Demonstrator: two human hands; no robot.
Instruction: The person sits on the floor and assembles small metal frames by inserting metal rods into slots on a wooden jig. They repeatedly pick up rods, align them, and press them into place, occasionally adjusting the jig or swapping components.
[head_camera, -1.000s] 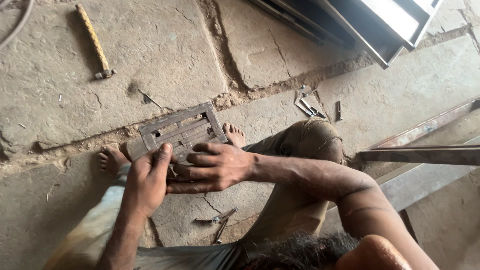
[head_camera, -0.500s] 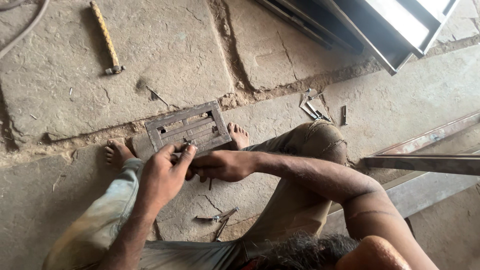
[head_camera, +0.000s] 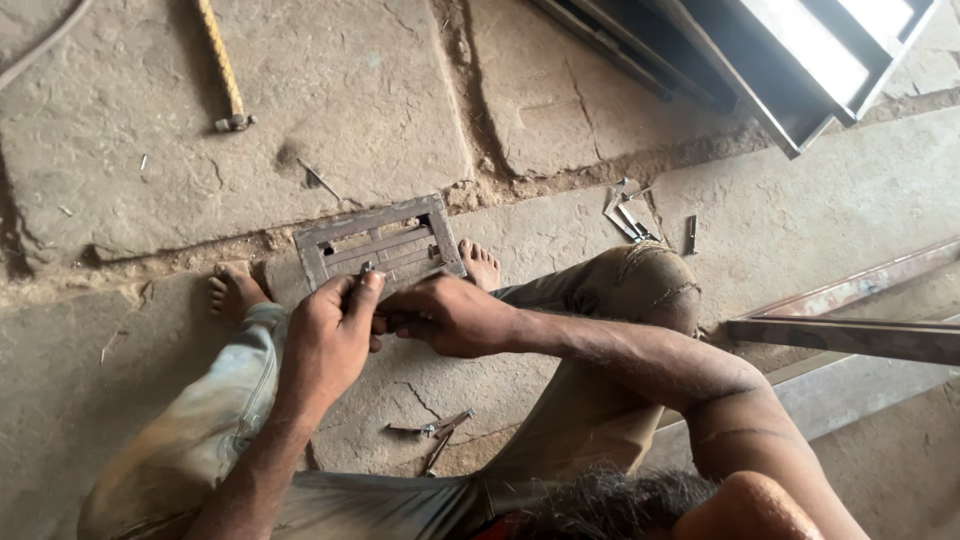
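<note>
Right now the person is squatting on the stone floor (head_camera: 120, 120), with a pair of pliers (head_camera: 435, 430) lying on the ground nearest, between the legs. Just beyond, the left hand (head_camera: 325, 335) and right hand (head_camera: 450, 315) are both closing around the near edge of a small rectangular metal grille (head_camera: 380, 240), which is lying flat on the floor between the bare feet. Farther off, metal scraps (head_camera: 630, 215) are sitting near the right knee, a yellow-handled hammer (head_camera: 222, 70) is lying well beyond the grille, and a metal frame (head_camera: 800, 60) is leaning at the far right.
</note>
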